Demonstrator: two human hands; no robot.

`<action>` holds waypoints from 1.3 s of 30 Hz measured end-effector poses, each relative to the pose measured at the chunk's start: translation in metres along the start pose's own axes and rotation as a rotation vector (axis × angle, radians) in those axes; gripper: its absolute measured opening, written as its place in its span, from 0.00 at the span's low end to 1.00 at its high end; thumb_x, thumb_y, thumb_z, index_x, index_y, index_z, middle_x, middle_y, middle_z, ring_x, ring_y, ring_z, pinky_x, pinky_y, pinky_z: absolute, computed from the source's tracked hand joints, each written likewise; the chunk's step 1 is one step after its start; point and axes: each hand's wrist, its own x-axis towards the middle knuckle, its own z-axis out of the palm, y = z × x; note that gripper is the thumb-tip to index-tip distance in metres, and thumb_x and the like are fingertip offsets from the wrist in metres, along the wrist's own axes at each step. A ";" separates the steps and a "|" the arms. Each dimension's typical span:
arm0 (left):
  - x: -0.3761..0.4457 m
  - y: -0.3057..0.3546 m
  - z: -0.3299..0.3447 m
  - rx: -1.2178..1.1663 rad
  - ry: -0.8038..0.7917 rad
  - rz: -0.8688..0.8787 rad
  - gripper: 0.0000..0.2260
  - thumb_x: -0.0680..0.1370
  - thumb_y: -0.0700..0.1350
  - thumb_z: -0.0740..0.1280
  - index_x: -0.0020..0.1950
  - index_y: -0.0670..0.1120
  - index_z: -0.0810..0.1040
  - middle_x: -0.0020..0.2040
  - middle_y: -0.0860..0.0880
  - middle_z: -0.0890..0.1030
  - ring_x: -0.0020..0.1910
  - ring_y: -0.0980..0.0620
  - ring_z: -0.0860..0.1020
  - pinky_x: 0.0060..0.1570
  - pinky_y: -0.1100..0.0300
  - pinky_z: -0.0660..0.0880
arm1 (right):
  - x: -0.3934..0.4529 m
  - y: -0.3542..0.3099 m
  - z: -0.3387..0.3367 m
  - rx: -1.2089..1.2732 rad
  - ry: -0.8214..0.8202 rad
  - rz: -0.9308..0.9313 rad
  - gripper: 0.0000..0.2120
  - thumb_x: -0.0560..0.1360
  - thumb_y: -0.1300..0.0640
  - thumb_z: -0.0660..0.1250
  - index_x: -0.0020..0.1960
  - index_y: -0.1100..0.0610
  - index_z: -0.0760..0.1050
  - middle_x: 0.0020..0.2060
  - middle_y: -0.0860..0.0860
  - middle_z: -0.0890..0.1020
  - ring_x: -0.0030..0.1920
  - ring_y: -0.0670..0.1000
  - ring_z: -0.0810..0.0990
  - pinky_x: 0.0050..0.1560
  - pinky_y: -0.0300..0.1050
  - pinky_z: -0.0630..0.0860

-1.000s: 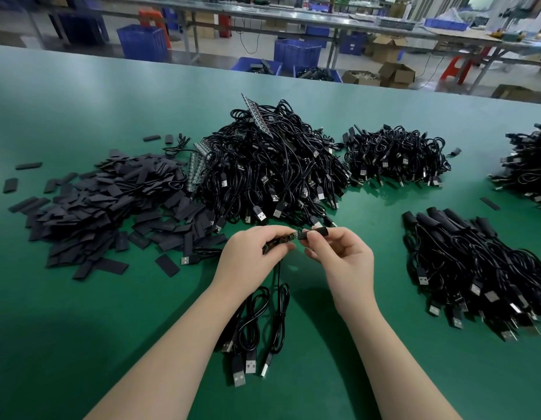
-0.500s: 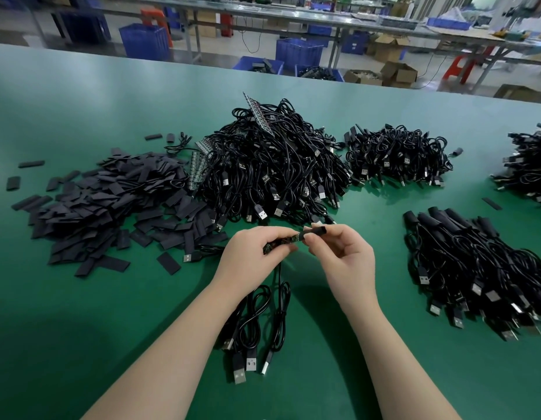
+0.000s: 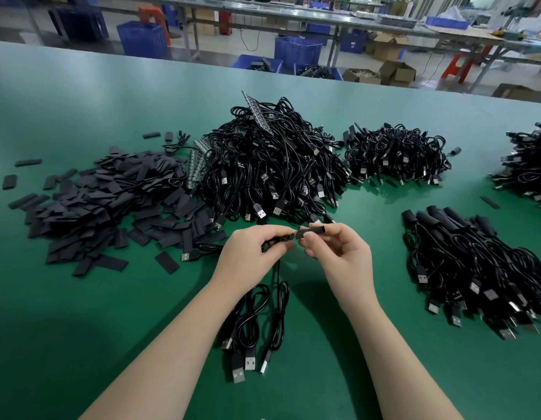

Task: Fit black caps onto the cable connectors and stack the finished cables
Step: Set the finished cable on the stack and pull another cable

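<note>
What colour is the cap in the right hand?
Black, matte; the cap is pinched by the right hand, clearest in the head view.

A green tabletop fills most of the view, evenly lit from above. Beyond its far edge, at twelve o'clock, long metal-legged workbenches run across a grey floor. Blue plastic crates stand beneath them at eleven and twelve o'clock. Open cardboard boxes sit on the floor at one o'clock, with a red stool just beside them.
</note>
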 end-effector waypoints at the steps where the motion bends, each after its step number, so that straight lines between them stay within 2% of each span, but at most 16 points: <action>1: 0.000 0.000 0.000 -0.002 0.000 -0.003 0.12 0.74 0.52 0.69 0.55 0.66 0.78 0.47 0.68 0.82 0.48 0.64 0.80 0.49 0.57 0.79 | 0.000 0.000 -0.001 0.006 -0.012 0.012 0.08 0.74 0.64 0.73 0.43 0.51 0.82 0.40 0.52 0.87 0.42 0.52 0.86 0.47 0.43 0.83; 4: 0.000 -0.002 0.000 -0.010 -0.001 -0.016 0.10 0.75 0.51 0.70 0.55 0.61 0.82 0.47 0.66 0.82 0.47 0.64 0.80 0.49 0.56 0.79 | 0.001 -0.001 -0.001 0.014 -0.029 0.017 0.10 0.74 0.64 0.73 0.43 0.49 0.82 0.41 0.54 0.87 0.45 0.57 0.86 0.48 0.47 0.83; 7: 0.000 -0.003 0.001 -0.009 -0.004 -0.020 0.09 0.75 0.50 0.71 0.55 0.60 0.82 0.46 0.66 0.82 0.47 0.64 0.80 0.49 0.56 0.79 | -0.001 0.000 0.001 0.019 -0.015 -0.025 0.12 0.74 0.65 0.73 0.42 0.46 0.83 0.40 0.53 0.86 0.43 0.52 0.86 0.46 0.41 0.82; 10: 0.000 -0.002 0.000 -0.006 -0.007 -0.017 0.09 0.75 0.50 0.71 0.55 0.60 0.83 0.46 0.66 0.82 0.47 0.65 0.80 0.49 0.57 0.79 | -0.002 -0.001 0.003 0.013 -0.019 -0.046 0.15 0.73 0.65 0.73 0.42 0.44 0.83 0.40 0.51 0.86 0.43 0.50 0.86 0.46 0.39 0.81; 17: -0.001 0.000 0.001 -0.022 -0.009 -0.042 0.09 0.76 0.49 0.71 0.55 0.58 0.83 0.46 0.66 0.83 0.47 0.65 0.80 0.50 0.58 0.79 | -0.001 0.002 0.000 0.047 0.001 -0.005 0.06 0.74 0.65 0.72 0.46 0.54 0.81 0.40 0.52 0.87 0.43 0.50 0.86 0.45 0.40 0.81; 24: -0.002 0.002 0.000 -0.013 -0.009 -0.031 0.09 0.75 0.49 0.72 0.55 0.57 0.84 0.47 0.63 0.83 0.48 0.65 0.80 0.52 0.57 0.78 | -0.001 0.004 0.003 -0.050 0.043 -0.083 0.07 0.73 0.65 0.74 0.44 0.54 0.81 0.40 0.47 0.86 0.41 0.45 0.84 0.45 0.37 0.80; 27: -0.001 0.003 0.001 -0.018 -0.005 -0.023 0.08 0.75 0.50 0.71 0.53 0.58 0.83 0.47 0.63 0.84 0.48 0.63 0.80 0.50 0.54 0.78 | -0.003 0.005 0.005 -0.067 0.021 -0.106 0.10 0.72 0.66 0.75 0.43 0.50 0.81 0.40 0.46 0.86 0.42 0.44 0.85 0.45 0.34 0.78; 34: -0.002 0.006 -0.001 -0.047 -0.011 -0.050 0.14 0.73 0.52 0.72 0.57 0.66 0.78 0.48 0.66 0.83 0.50 0.65 0.80 0.53 0.55 0.79 | -0.002 0.006 0.005 -0.024 -0.006 -0.054 0.09 0.73 0.64 0.75 0.47 0.51 0.81 0.39 0.47 0.86 0.41 0.45 0.84 0.45 0.36 0.79; 36: -0.002 0.007 -0.002 -0.017 -0.014 -0.057 0.18 0.73 0.53 0.72 0.59 0.68 0.75 0.46 0.70 0.81 0.51 0.68 0.79 0.55 0.57 0.78 | -0.002 0.007 0.004 -0.033 -0.033 -0.043 0.10 0.73 0.63 0.74 0.49 0.50 0.81 0.39 0.48 0.86 0.41 0.45 0.84 0.45 0.36 0.79; 39: -0.002 0.010 -0.003 0.024 -0.001 -0.038 0.17 0.74 0.53 0.73 0.60 0.65 0.75 0.44 0.73 0.79 0.52 0.67 0.79 0.57 0.57 0.76 | -0.001 0.006 0.003 -0.012 -0.039 -0.026 0.10 0.73 0.62 0.74 0.46 0.47 0.81 0.37 0.49 0.86 0.40 0.45 0.84 0.45 0.36 0.79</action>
